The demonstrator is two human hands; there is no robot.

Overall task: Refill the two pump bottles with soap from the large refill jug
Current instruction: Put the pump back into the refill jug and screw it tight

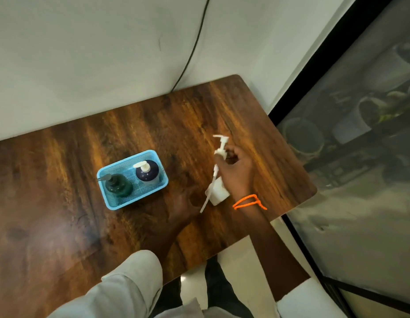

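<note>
My right hand (237,174) holds a white pump head (220,143) up in the air, its long dip tube (208,191) hanging down to the left. Just below stands a small white bottle (220,193) on the wooden table (61,191). My left hand (183,203) is blurred and curls against the bottle's left side. A light blue mesh basket (112,204) to the left holds a dark green pump bottle (119,185) and a dark blue pump bottle (147,173) with a white pump, both upright. No large jug is in view.
The table's back edge meets a pale wall with a black cable (195,47) running down it. The table's right edge (298,161) lies close to my right hand, with a dark-framed glass panel (360,134) beyond. My legs and pale floor show below the front edge.
</note>
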